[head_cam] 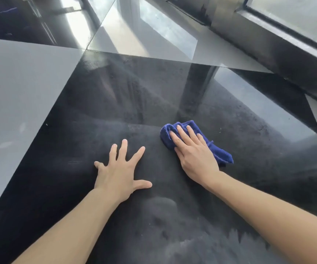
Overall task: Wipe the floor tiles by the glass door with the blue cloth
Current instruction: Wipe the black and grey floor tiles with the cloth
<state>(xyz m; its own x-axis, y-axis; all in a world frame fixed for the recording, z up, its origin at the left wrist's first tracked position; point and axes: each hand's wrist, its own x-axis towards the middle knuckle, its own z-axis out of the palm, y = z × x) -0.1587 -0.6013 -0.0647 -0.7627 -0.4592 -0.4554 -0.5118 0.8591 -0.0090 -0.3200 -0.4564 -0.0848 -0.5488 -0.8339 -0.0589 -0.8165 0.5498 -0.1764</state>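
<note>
Both forearms enter from the bottom corners, bare. Left hand (120,173) at centre frame: palm down, fingers splayed, thumb out to the right. Right hand (194,152) right of centre: flat, fingers straight and together, pointing upper left.

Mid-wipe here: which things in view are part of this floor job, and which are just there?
Part of the job:
- blue cloth, pressed flat under the right hand
- dark floor tile, streaked and dusty
- left hand, fingers spread, bracing on the tile

Just there:
- glass door frame along the right
- lighter tile on the left
</note>
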